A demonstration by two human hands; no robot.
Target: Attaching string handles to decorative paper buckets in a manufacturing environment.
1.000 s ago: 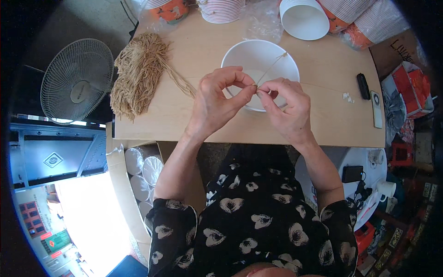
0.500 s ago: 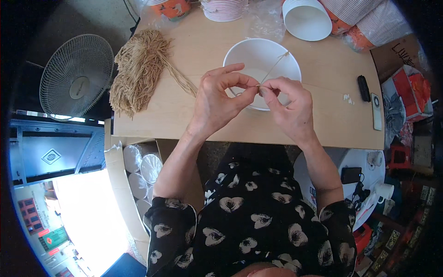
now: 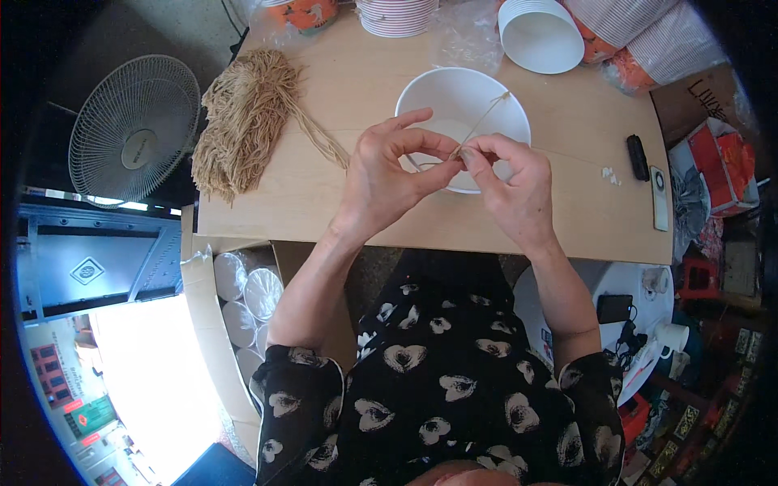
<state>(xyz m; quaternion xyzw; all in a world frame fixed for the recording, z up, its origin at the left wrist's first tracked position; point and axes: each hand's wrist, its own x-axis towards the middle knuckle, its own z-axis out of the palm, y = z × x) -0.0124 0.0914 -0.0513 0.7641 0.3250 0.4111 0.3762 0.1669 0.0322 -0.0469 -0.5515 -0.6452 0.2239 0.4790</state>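
Over the near side of a white paper bucket [image 3: 442, 93], my left hand [image 3: 379, 174] and my right hand [image 3: 523, 186] meet fingertip to fingertip. Both pinch a thin tan cord [image 3: 482, 119], thumb against index finger. From my fingers the cord runs up to the bucket's far right rim, where it is fastened in a small knot. The bucket's open mouth faces up, and my fingers hide part of it. Exactly how the cord lies between the fingertips is too small to make out. Left of the bucket lies a thick bundle of tan cords [image 3: 243, 121], its gathered strands trailing toward my left wrist.
Stacked paper buckets [image 3: 541, 36] and clear plastic wrap [image 3: 468, 40] line the table's far side. A black object [image 3: 638, 157], a white remote [image 3: 660, 198] and white scraps [image 3: 611, 175] lie rightward. A fan [image 3: 136, 134] stands left; below, a carton [image 3: 203, 324] holds wrapped cups.
My fingertips have shifted slightly on the cord, still pinched together over the bucket. The whole view has moved a little; nothing else on the table differs.
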